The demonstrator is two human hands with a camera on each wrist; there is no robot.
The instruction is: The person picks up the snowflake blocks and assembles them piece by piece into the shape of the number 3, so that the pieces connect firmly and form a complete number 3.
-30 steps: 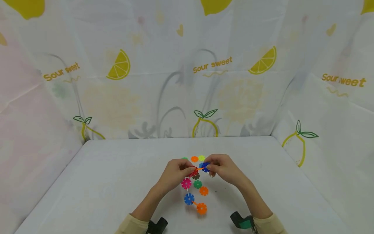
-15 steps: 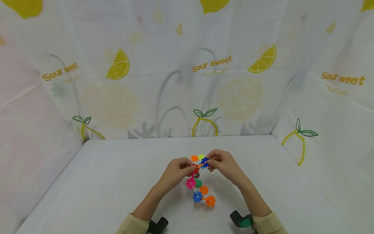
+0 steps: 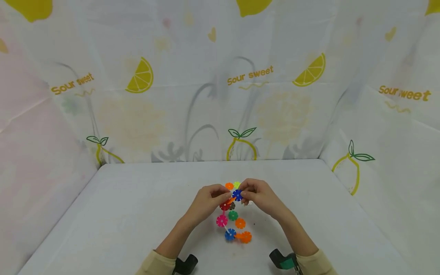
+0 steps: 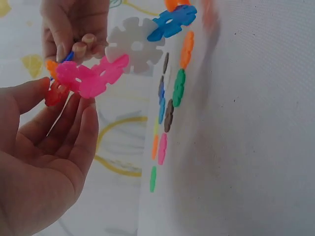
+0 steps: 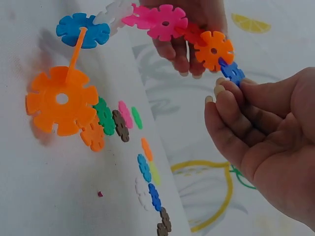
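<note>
A chain of notched plastic snowflake discs hangs between my hands above the table. At its upper end my right hand [image 3: 262, 196] pinches a dark blue disc [image 5: 232, 73] between thumb and fingers. That disc is slotted into an orange disc [image 5: 214, 50]. My left hand [image 3: 210, 199] pinches the chain at the red disc [image 4: 56, 94], next to the orange one. Below follow pink discs [image 4: 101, 76], a white disc [image 4: 136, 45], a blue disc [image 5: 82, 30] and, at the low end, an orange disc [image 5: 62, 99]. Left fingertips partly cover the red disc.
Loose discs lie on the white table [image 3: 137, 214] under and behind the chain, among them a green one [image 3: 233, 215], an orange one [image 3: 240, 223] and a yellow one [image 3: 237, 185]. A lemon-print cloth [image 3: 192, 114] stands behind the table.
The right hand rose slightly with the dark blue disc, then came back down and left, closer to the left hand. The chain's hanging lower end has swung right overall.
</note>
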